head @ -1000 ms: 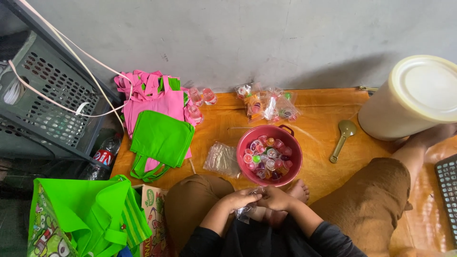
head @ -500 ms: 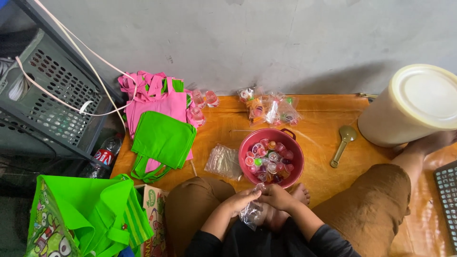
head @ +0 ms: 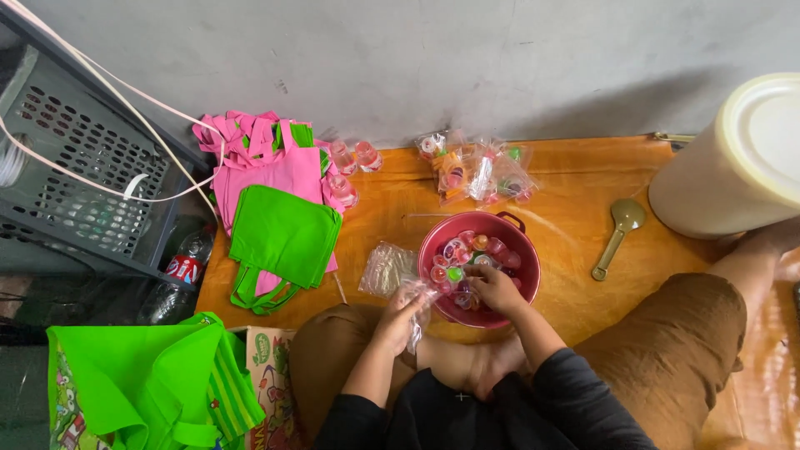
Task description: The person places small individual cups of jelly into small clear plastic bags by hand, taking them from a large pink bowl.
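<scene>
I sit cross-legged on an orange mat. A dark pink bowl of small colourful jelly cups stands in front of my legs. My right hand reaches into the bowl, its fingers curled over the cups. Beside the bowl's left rim, my left hand grips a small clear plastic bag that hangs down from it. More flat clear bags lie just left of that hand.
Filled clear bags lie behind the bowl by the wall. Pink and green cloth bags are stacked at left. A green scoop and a big cream tub are at right. A grey crate stands far left.
Both hands were together low over my lap with the clear bag. Now my right hand has gone forward into the bowl and my left hand has lifted the bag toward the bowl's rim.
</scene>
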